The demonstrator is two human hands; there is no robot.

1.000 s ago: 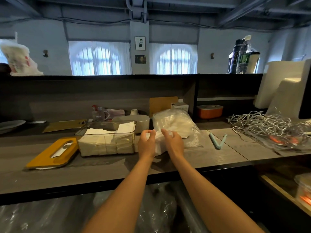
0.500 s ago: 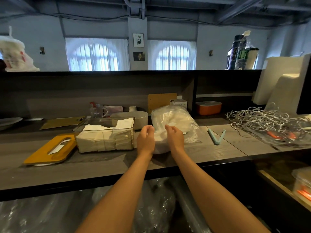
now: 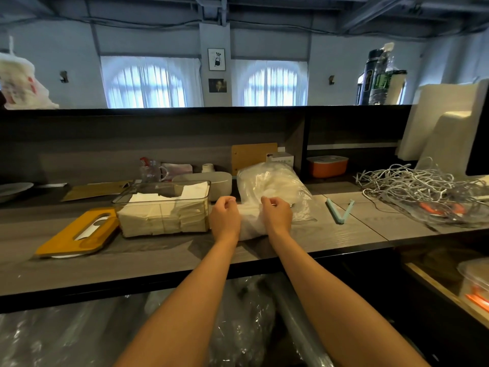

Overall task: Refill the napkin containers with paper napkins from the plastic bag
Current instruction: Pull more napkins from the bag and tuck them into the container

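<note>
Both hands, left hand (image 3: pixel 225 218) and right hand (image 3: pixel 276 215), grip pinched on the plastic bag (image 3: pixel 270 186) on the desk (image 3: pixel 158 255) beside the clear napkin container (image 3: pixel 164 210); thin film could tear, spilling napkins.

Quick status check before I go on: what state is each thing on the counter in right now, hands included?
Clear container: lid off, holds stacked napkins.
Yellow lid: off, flat on the counter left of the container.
Plastic bag: lying on the counter, napkins inside.
Left hand: fingers curled, at the near end of the bag.
Right hand: fingers curled, pinching the bag.
Blue clip: open, lying right of the bag.
Orange box: lid on.
</note>
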